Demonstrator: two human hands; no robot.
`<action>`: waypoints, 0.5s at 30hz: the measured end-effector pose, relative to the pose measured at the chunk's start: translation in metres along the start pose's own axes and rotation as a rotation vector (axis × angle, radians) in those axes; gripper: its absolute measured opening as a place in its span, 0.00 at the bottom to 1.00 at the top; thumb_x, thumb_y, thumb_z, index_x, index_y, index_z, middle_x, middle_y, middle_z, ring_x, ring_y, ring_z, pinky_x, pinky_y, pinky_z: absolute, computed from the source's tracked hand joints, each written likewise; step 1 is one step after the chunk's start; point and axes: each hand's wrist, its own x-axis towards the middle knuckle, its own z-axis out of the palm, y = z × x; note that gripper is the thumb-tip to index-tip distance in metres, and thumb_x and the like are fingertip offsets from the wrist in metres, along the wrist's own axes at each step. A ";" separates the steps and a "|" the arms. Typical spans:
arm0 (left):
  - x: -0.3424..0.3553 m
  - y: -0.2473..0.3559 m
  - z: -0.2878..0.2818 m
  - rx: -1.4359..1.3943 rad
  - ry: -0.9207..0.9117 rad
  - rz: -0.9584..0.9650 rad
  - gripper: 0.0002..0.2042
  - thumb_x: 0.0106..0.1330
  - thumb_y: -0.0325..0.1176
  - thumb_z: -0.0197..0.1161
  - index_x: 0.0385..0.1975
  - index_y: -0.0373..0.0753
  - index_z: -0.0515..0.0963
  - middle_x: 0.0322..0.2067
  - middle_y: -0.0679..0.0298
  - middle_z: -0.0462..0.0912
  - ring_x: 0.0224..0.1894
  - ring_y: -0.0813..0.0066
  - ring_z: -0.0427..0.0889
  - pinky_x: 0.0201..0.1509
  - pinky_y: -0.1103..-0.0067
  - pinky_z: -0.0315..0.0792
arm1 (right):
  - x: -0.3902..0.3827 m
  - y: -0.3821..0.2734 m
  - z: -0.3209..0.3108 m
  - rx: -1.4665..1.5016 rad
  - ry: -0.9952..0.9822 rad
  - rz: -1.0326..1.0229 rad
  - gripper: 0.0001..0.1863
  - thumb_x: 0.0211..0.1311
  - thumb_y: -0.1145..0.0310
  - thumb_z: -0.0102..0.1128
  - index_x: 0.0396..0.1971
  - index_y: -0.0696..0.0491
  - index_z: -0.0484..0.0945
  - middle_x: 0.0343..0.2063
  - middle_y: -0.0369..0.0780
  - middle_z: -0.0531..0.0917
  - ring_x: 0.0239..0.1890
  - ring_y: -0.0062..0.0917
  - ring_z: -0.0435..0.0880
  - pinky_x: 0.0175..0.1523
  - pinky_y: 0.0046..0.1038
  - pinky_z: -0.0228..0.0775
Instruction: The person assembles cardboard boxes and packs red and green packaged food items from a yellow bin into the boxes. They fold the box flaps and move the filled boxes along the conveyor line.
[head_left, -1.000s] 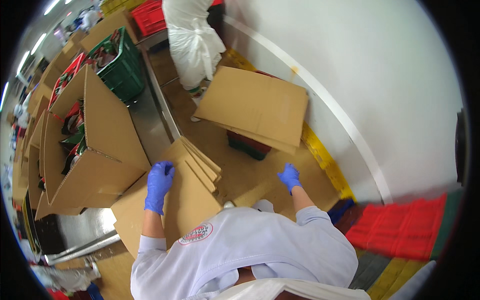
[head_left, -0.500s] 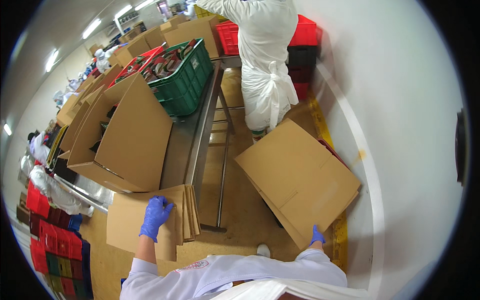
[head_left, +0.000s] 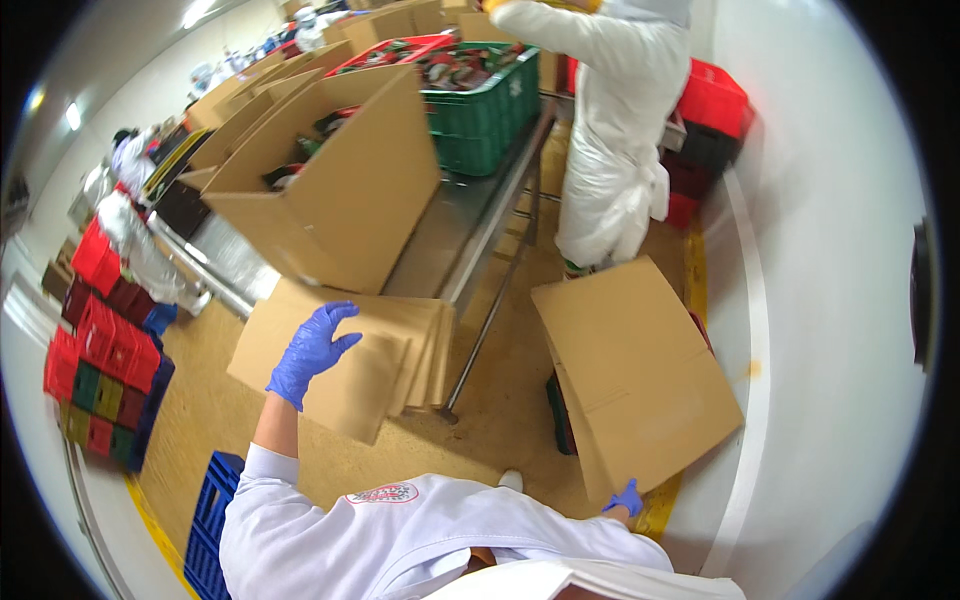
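My left hand [head_left: 318,352], in a blue glove, is over a stack of flattened cardboard [head_left: 385,395] at the table end, with thumb and fingers apart. My right hand [head_left: 624,497], also gloved, grips the lower edge of large flat cardboard sheets [head_left: 635,370] lying on crates by the wall; part of its fingers is hard to see. An upright open cardboard box [head_left: 340,200] holding red and green packets stands on the metal table [head_left: 470,230] beyond my left hand.
A co-worker [head_left: 615,140] in white stands ahead. A green crate [head_left: 480,130] is on the table. Red crates [head_left: 710,100] stand behind the co-worker, stacked crates [head_left: 110,380] at left, a blue crate [head_left: 210,520] near my left side. A white wall [head_left: 830,300] runs along the right.
The view has swung. My right hand has taken hold of the large sheets' edge, and they are turned. My left hand's fingers have spread apart on the smaller stack.
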 end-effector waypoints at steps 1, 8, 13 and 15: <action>-0.012 -0.012 -0.015 -0.024 0.078 -0.003 0.17 0.55 0.37 0.62 0.44 0.40 0.72 0.46 0.58 0.73 0.47 0.59 0.73 0.51 0.71 0.68 | -0.012 -0.009 -0.013 0.171 0.001 -0.006 0.30 0.50 0.44 0.56 0.26 0.62 0.79 0.26 0.43 0.81 0.27 0.34 0.79 0.30 0.34 0.72; -0.185 -0.141 -0.122 -0.138 0.508 -0.353 0.08 0.55 0.28 0.61 0.34 0.36 0.77 0.34 0.58 0.79 0.37 0.68 0.78 0.44 0.76 0.71 | -0.122 -0.121 -0.113 1.364 -0.036 -0.595 0.19 0.50 0.66 0.56 0.38 0.65 0.73 0.39 0.48 0.75 0.38 0.34 0.73 0.47 0.37 0.66; -0.362 -0.237 -0.167 -0.062 0.666 -0.618 0.06 0.57 0.29 0.59 0.30 0.34 0.78 0.27 0.59 0.80 0.30 0.72 0.78 0.35 0.80 0.70 | -0.253 -0.265 -0.193 1.011 0.885 -0.743 0.23 0.44 0.51 0.61 0.09 0.56 0.68 0.12 0.38 0.71 0.15 0.25 0.67 0.19 0.34 0.56; -0.429 -0.262 -0.183 -0.044 0.728 -0.735 0.06 0.57 0.30 0.59 0.29 0.34 0.78 0.25 0.60 0.80 0.29 0.73 0.78 0.34 0.81 0.70 | -0.335 -0.298 -0.216 1.148 1.114 -0.916 0.22 0.32 0.51 0.70 0.16 0.56 0.77 0.16 0.43 0.79 0.16 0.31 0.73 0.23 0.34 0.65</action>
